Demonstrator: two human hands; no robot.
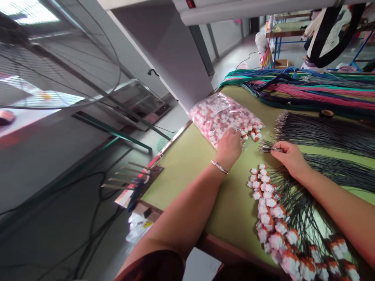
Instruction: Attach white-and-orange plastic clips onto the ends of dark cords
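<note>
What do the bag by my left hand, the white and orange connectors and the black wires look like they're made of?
Bag: thin, clear plastic film, going by its wrinkles and glare. Connectors: probably moulded plastic, from their blocky shapes; blur hides the finish. Black wires: likely plastic or rubber coating, judging by smooth, dark strands; silvery tips suggest metal.

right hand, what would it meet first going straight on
Probably the small white-and-orange connectors at the clear plastic bag, past the thin black wires the right hand holds; depth is unclear.
</note>
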